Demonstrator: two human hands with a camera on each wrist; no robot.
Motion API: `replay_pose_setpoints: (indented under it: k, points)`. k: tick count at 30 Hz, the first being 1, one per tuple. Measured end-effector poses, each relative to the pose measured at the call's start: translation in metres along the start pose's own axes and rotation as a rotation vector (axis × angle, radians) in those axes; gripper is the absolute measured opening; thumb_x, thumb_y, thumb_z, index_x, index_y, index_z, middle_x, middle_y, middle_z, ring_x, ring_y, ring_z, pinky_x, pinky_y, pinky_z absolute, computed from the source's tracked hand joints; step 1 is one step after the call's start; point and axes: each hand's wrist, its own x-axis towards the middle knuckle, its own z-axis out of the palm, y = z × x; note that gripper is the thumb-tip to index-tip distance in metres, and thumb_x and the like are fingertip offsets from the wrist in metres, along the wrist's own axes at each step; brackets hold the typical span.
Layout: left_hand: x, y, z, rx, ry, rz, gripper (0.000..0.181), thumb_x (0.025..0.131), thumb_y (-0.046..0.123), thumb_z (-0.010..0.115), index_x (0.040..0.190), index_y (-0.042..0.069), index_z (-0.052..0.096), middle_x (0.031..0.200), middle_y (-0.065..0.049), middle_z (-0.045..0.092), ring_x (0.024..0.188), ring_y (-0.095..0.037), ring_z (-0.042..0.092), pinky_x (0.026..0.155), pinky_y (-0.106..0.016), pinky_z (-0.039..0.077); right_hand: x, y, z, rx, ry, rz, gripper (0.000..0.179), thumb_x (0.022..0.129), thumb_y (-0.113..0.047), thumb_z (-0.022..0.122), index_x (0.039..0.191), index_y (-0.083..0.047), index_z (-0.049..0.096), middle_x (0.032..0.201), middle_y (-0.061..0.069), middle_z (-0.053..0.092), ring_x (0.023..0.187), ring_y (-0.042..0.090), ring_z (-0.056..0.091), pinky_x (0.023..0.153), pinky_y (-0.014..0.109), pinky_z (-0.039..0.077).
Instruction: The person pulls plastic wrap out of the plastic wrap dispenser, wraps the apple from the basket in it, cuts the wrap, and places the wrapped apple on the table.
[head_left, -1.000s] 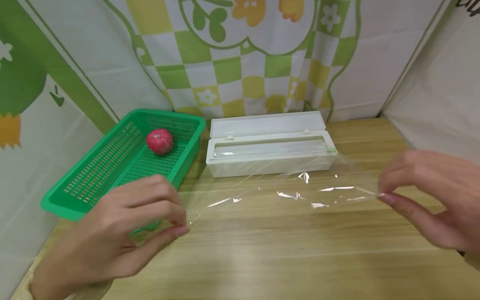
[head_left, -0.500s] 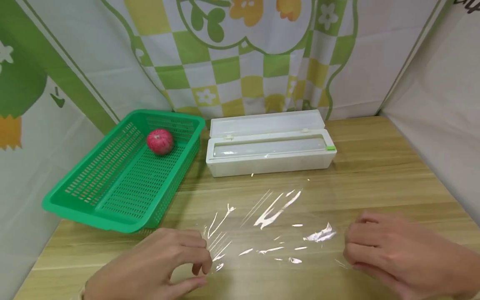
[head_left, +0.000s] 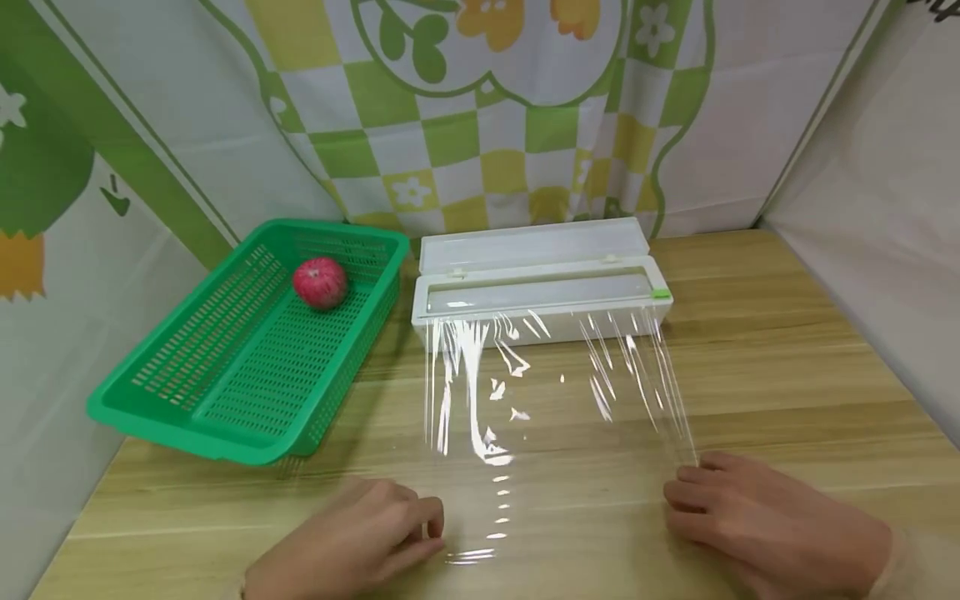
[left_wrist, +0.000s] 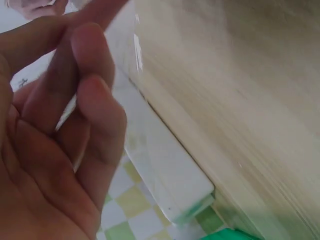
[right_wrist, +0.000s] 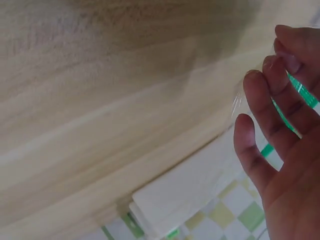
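Observation:
A sheet of clear plastic wrap [head_left: 517, 414] runs from a white wrap dispenser box [head_left: 429, 332] toward the front of the table, with shiny creases near the box. My left hand [head_left: 363, 533] pinches its near left corner between thumb and forefinger. At the near right corner my right hand [head_left: 757, 517] grips the film; in the right wrist view its thumb and forefinger meet on the wrap, the other fingers [right_wrist: 260, 97] loosely bent. The box lid [head_left: 532, 246] stands raised at the back, and a green cutter tab [head_left: 660, 294] sits at the right end.
On the left stands a green plastic basket [head_left: 217, 446], holding one red, apple-like fruit [head_left: 320, 283]. The wooden table [head_left: 795, 367] ends at a printed cloth [head_left: 480, 179] behind the box, and white cloth walls [head_left: 885, 183] rise at the sides.
Both hands have come down and toward the table's front, the right one also leftward. The film has gone from loose and raised to drawn out straight from the box. Box and basket stay put.

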Motion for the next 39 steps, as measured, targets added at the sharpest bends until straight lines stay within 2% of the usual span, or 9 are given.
replay_pose_setpoints:
  k: [1, 4, 9, 15, 21, 26, 31, 34, 39]
  points:
    - [0.001, 0.001, 0.002, 0.019, -0.01, -0.022, 0.029, 0.099, 0.025, 0.072, 0.075, 0.028, 0.057, 0.062, 0.024, 0.037, 0.057, 0.01, 0.033, 0.053, -0.01, 0.029, 0.0, 0.0, 0.003, 0.007, -0.015, 0.005, 0.028, 0.071, -0.013, 0.071, 0.08, -0.03, 0.051, 0.081, -0.019, 0.04, 0.074, 0.0, 0.035, 0.071, 0.022, 0.031]
    - [0.002, 0.005, 0.006, 0.101, -0.027, -0.089, 0.036, 0.095, 0.026, 0.075, 0.068, 0.029, 0.051, 0.058, 0.022, 0.029, 0.053, 0.007, 0.028, 0.048, -0.016, 0.023, -0.001, 0.0, 0.01, 0.03, -0.059, 0.01, 0.032, 0.072, -0.016, 0.079, 0.082, -0.031, 0.053, 0.081, -0.019, 0.041, 0.074, 0.0, 0.034, 0.069, 0.022, 0.032]
    - [0.002, 0.008, 0.013, 0.234, -0.024, -0.155, 0.04, 0.086, 0.026, 0.078, 0.063, 0.028, 0.045, 0.056, 0.018, 0.026, 0.05, 0.001, 0.026, 0.047, -0.021, 0.018, -0.002, 0.001, 0.017, 0.06, -0.104, 0.027, 0.031, 0.081, -0.024, 0.086, 0.085, -0.032, 0.056, 0.081, -0.02, 0.044, 0.071, -0.002, 0.035, 0.068, 0.023, 0.034]
    - [0.002, 0.011, 0.021, 0.325, -0.001, -0.169, 0.041, 0.079, 0.022, 0.08, 0.063, 0.025, 0.042, 0.052, 0.014, 0.032, 0.048, -0.001, 0.027, 0.045, -0.024, 0.018, -0.003, 0.001, 0.02, 0.099, -0.11, 0.05, 0.021, 0.09, -0.03, 0.082, 0.087, -0.032, 0.062, 0.08, -0.022, 0.05, 0.072, -0.005, 0.042, 0.066, 0.023, 0.038]
    - [0.003, 0.013, 0.025, 0.345, 0.017, -0.171, 0.037, 0.074, 0.017, 0.08, 0.067, 0.024, 0.045, 0.053, 0.013, 0.04, 0.048, -0.003, 0.034, 0.044, -0.026, 0.019, -0.003, 0.0, 0.019, 0.102, -0.099, 0.061, 0.026, 0.085, -0.028, 0.085, 0.081, -0.032, 0.06, 0.075, -0.023, 0.049, 0.066, -0.007, 0.038, 0.061, 0.019, 0.034]
    - [0.004, 0.015, 0.027, 0.36, 0.025, -0.131, 0.033, 0.076, 0.013, 0.078, 0.067, 0.024, 0.048, 0.058, 0.014, 0.042, 0.047, -0.005, 0.038, 0.044, -0.025, 0.019, -0.003, -0.002, 0.017, 0.164, -0.117, 0.061, 0.036, 0.078, -0.025, 0.086, 0.07, -0.035, 0.053, 0.068, -0.027, 0.043, 0.058, -0.01, 0.028, 0.056, 0.014, 0.024]
    - [0.012, 0.017, 0.012, 0.232, -0.022, -0.179, 0.02, 0.082, 0.018, 0.079, 0.079, 0.024, 0.06, 0.07, 0.015, 0.054, 0.055, -0.003, 0.044, 0.047, -0.024, 0.029, 0.002, 0.006, 0.013, 0.233, -0.077, 0.094, 0.034, 0.085, -0.026, 0.085, 0.074, -0.036, 0.054, 0.071, -0.028, 0.042, 0.062, -0.014, 0.03, 0.055, 0.006, 0.024]
    - [0.022, 0.01, -0.004, 0.156, 0.067, -0.21, 0.015, 0.086, 0.023, 0.08, 0.094, 0.023, 0.067, 0.082, 0.014, 0.064, 0.065, -0.003, 0.055, 0.052, -0.022, 0.038, 0.007, 0.02, 0.006, 0.22, -0.008, 0.172, 0.031, 0.092, -0.03, 0.082, 0.076, -0.035, 0.055, 0.073, -0.027, 0.042, 0.064, -0.017, 0.031, 0.055, 0.004, 0.025]
    - [0.052, -0.023, -0.019, 0.098, 0.36, -0.252, 0.019, 0.092, 0.015, 0.08, 0.108, 0.01, 0.071, 0.099, -0.003, 0.071, 0.085, -0.016, 0.067, 0.067, -0.028, 0.056, 0.018, 0.056, -0.009, 0.083, 0.095, 0.436, 0.024, 0.091, -0.032, 0.082, 0.08, -0.034, 0.061, 0.073, -0.028, 0.052, 0.063, -0.016, 0.042, 0.052, 0.01, 0.035]
